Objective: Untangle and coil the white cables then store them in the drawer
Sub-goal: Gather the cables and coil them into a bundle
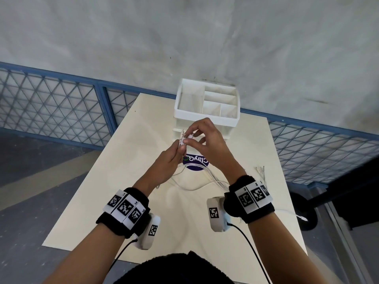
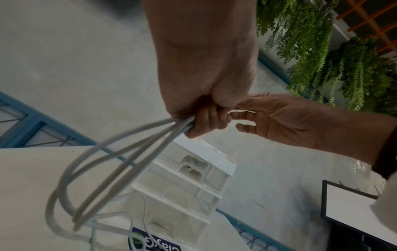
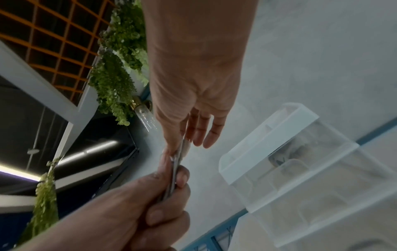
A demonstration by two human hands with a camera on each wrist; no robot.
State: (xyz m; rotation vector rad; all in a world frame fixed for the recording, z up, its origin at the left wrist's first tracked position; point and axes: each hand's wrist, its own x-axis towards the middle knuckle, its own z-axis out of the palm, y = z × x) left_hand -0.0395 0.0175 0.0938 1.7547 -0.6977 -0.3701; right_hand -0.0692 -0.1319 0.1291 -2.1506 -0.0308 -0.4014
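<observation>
- White cables (image 1: 202, 179) are gathered at their plug ends above the middle of the worktop (image 1: 127, 160), just in front of the drawer unit (image 1: 207, 103) at the far edge; their slack trails on the worktop toward the near right.
- The bundle is clenched in the left hand (image 1: 167, 162), fingers curled round several strands, as the left wrist view shows (image 2: 137, 147).
- One plug end is pinched between thumb and forefinger of the right hand (image 1: 205, 140); its other fingers are spread loosely.
- A separate cluster of thin leads (image 1: 261, 173) lies near the right edge, and one more plug (image 1: 302, 218) rests by the near right corner.
- The step in hand is judged to be aligning the ends before coiling.
- It would be done well if the plugs were kept level in the left fist, and each strand drawn through singly so crossings are cleared.
- Loops should be kept even and loose; sharp bends at the plugs are best avoided.
- The drawers appear closed, so one must be pulled out before storing.
</observation>
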